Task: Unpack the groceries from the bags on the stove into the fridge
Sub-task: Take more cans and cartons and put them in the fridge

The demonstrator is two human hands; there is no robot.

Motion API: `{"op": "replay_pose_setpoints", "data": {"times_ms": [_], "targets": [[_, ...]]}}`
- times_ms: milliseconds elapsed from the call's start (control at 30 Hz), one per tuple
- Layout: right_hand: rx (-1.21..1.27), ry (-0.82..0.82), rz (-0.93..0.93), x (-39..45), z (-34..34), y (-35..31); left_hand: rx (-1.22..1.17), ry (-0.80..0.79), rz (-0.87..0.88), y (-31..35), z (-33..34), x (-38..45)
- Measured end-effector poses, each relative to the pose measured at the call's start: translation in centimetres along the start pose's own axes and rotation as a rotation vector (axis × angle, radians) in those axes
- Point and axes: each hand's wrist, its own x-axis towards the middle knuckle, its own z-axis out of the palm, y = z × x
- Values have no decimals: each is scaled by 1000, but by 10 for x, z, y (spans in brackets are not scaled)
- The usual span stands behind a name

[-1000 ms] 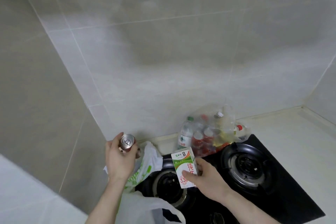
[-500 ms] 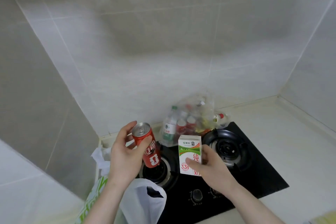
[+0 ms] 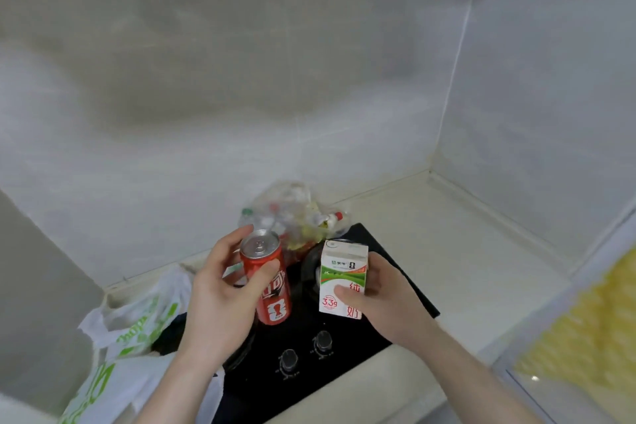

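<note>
White plastic with green print marks the shopping bag (image 3: pixel 134 330) slumped at the far left, half on the stove (image 3: pixel 344 358) and half off its edge. Next along, the left hand (image 3: pixel 220 299) has its grip wrapped round a red soda can (image 3: pixel 270 280) — thumb across the front, fingers behind — holding it upright above the burner. Behind and between the hands sits a clear bag (image 3: pixel 292 213) of bottles against the tiled wall, not yet emptied. Right of the can, the right hand (image 3: pixel 385 296) holds a green-and-white milk carton (image 3: pixel 342 279), thumb pressed on its printed face. Pale surface (image 3: pixel 447 234) runs on to the right corner. Both items look lifted clear of the bags, so the step in hand is the carry — the next move calls for turning toward the fridge, which is not in view, and freeing a hand for its door.
</note>
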Motion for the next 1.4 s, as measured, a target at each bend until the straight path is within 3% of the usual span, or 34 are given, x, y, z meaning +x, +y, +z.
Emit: {"op": "replay_pose_setpoints", "data": {"times_ms": [400,767,1033,1233,1400], "targets": [[-86,375,38,-128,-223,30,-49,-393,29,53,226,-56],[-30,985,139,-269,-356,70,-110,-949,108,99,453,-101],[2,1435,234,-342,-411,71,-253,-1360,125,129,600,-142],[-35,1741,264,-386,-419,57,-389,-1683,266,167,676,-182],[-48,1989,296,-432,-406,51,-496,-1904,265,193,720,-244]]}}
